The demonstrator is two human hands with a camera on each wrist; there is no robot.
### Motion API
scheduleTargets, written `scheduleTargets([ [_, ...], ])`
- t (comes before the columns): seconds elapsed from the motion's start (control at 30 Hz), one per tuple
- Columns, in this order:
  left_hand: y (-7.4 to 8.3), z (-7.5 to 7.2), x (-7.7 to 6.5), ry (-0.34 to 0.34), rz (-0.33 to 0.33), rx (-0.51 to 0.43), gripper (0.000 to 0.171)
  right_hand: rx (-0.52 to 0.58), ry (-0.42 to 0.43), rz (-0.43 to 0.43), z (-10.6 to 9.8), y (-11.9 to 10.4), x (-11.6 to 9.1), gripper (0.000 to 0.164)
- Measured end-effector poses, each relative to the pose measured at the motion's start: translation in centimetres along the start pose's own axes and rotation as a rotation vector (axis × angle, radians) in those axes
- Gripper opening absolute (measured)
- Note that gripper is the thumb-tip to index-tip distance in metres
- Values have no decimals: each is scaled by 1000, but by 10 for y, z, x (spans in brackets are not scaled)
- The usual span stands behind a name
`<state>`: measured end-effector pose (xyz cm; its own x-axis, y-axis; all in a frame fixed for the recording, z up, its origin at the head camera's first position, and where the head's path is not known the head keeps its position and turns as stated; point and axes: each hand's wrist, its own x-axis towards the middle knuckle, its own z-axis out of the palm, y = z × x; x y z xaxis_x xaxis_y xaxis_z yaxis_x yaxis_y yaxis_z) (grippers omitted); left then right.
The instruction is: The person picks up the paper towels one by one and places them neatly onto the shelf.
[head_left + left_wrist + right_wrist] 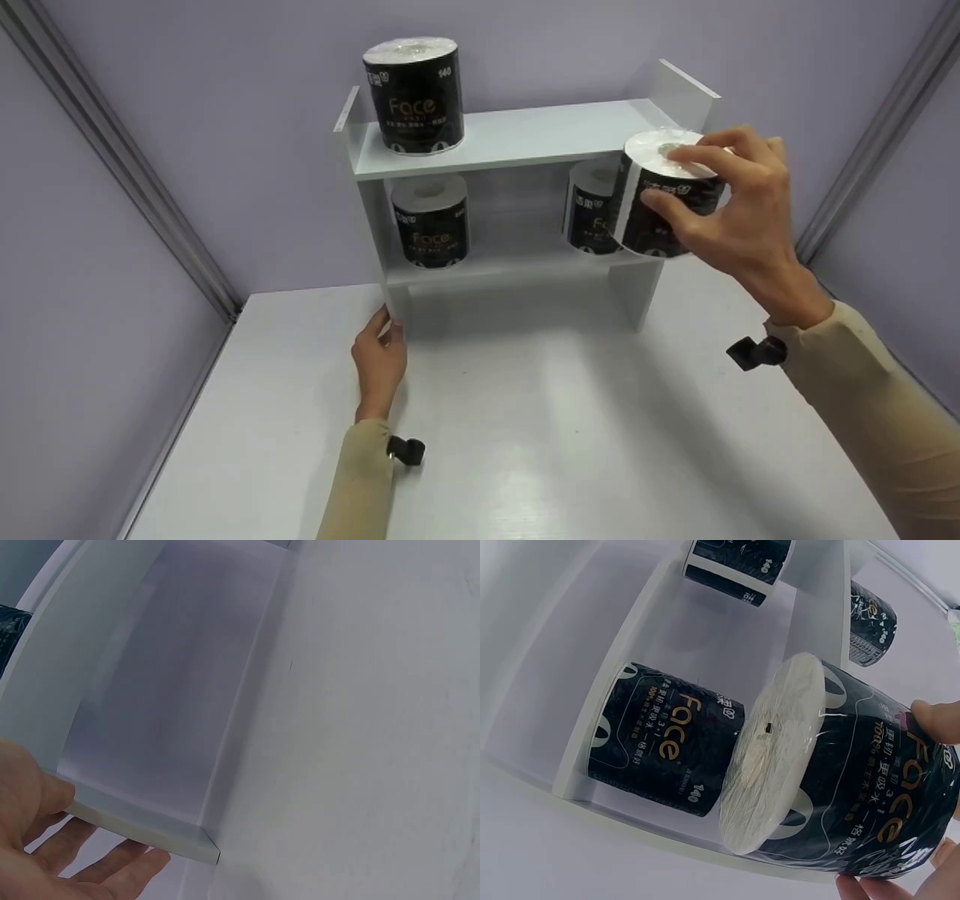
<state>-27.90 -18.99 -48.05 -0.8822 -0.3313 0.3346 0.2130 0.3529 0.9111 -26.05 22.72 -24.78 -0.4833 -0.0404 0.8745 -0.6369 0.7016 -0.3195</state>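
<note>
My right hand grips a black-wrapped toilet paper roll, thumb on the near side and fingers over the top. This roll is held in front of the white shelf's right end, overlapping a second roll on the middle board. At the lower left, my left hand holds the side panel of the shelf. In the left wrist view the thumb lies on one side of that panel, with the fingers on the other. The right wrist view shows the held roll's plastic-covered white end.
One roll stands at the left of the top board, another at the left of the middle board. A raised end panel edges the top board at right. Purple walls surround the white table.
</note>
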Motion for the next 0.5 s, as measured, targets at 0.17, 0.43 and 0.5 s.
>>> scheduleTargets([
  [0.17, 0, 0, 0, -3, -1, 3, 44, 2, -10, -9, -2, -3, 4, 43],
  [0.43, -2, 0, 1, -3, -9, 3, 45, 2, -24, -18, -3, -5, 7, 42],
  [0.5, -2, 0, 1, -5, -12, 5, 45, 1, -25, -17, -3, -5, 7, 42],
])
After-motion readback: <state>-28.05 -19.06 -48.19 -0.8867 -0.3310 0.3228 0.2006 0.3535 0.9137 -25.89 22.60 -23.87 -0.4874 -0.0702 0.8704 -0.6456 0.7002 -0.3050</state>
